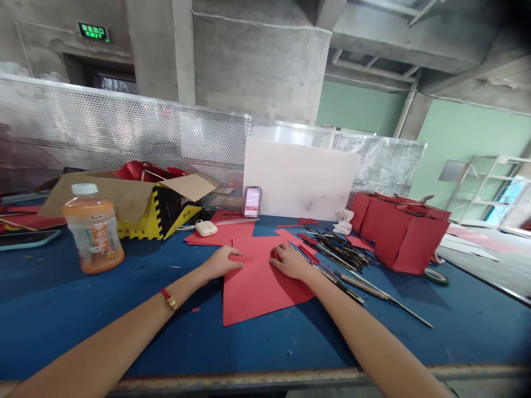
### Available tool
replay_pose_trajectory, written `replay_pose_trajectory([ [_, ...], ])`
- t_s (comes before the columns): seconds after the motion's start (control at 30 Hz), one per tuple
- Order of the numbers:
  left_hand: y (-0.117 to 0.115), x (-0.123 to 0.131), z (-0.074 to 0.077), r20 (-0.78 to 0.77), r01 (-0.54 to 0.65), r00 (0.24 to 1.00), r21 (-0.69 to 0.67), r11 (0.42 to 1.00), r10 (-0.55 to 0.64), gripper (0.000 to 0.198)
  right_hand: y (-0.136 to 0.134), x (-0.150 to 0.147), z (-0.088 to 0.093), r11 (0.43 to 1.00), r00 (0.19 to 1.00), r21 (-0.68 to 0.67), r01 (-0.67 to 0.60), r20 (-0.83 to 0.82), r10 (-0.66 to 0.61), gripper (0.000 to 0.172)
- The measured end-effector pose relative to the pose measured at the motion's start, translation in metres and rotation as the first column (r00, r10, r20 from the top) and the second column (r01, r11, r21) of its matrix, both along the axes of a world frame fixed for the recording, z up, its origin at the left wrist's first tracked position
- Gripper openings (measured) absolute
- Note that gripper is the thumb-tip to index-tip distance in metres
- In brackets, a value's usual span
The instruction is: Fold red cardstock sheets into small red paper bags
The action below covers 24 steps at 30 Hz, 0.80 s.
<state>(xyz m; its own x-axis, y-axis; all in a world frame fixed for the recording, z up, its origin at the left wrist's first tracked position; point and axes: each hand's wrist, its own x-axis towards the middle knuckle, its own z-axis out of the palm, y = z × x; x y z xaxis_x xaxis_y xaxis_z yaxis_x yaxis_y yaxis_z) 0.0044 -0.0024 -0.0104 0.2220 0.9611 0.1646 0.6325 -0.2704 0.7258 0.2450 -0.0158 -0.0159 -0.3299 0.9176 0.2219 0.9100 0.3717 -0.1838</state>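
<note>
Red paper lies at the centre: one large sheet (253, 290), flat on a blue surface (186, 342), its near edge slanting up towards the right. We see two bare hands at it. The left hand (222, 262) rests at the sheet's left edge, thumb and forefinger apart, that grip loose; a red band with a gold-coloured piece (171, 301) circles the wrist. The right hand (292, 262) sits over the right part, fingers curled downward; whether this grip pinches any paper, we cannot tell.

Behind the sheet, we find more red paper (207, 239), a white case (206, 228) and an upright phone (its screen blurred) (252, 202) before a white board (301, 171). To the left stand an orange-and-clear bottle (93, 237) and an open box (178, 207). To the right lie thin dark sticks (338, 249), a wooden-handled tool (363, 284) and, farther over, red bag-like forms (418, 237) beside a tape roll (437, 277).
</note>
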Motion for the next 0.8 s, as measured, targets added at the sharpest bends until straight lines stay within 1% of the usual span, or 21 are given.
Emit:
replay_pose_trajectory([
  [0.17, -0.0014, 0.0009, 0.0021, -0.001, 0.020, 1.000, -0.013, 1.000, -0.020, 0.033, 0.0000, -0.0002, 0.0004, 1.000, 1.000, -0.009, -0.007, -0.004, 0.007, 0.032],
  [0.43, -0.0031, 0.0016, 0.0028, -0.010, 0.007, 1.000, -0.022, 1.000, -0.008, 0.036, -0.0006, 0.0016, 0.0014, 1.000, 1.000, -0.017, -0.025, 0.002, 0.025, 0.033],
  [0.8, -0.0031, 0.0010, 0.0041, 0.003, 0.016, 1.000, -0.012, 1.000, -0.016, 0.036, -0.0010, 0.0021, 0.0020, 0.999, 0.999, 0.003, -0.051, -0.006, 0.051, 0.025],
])
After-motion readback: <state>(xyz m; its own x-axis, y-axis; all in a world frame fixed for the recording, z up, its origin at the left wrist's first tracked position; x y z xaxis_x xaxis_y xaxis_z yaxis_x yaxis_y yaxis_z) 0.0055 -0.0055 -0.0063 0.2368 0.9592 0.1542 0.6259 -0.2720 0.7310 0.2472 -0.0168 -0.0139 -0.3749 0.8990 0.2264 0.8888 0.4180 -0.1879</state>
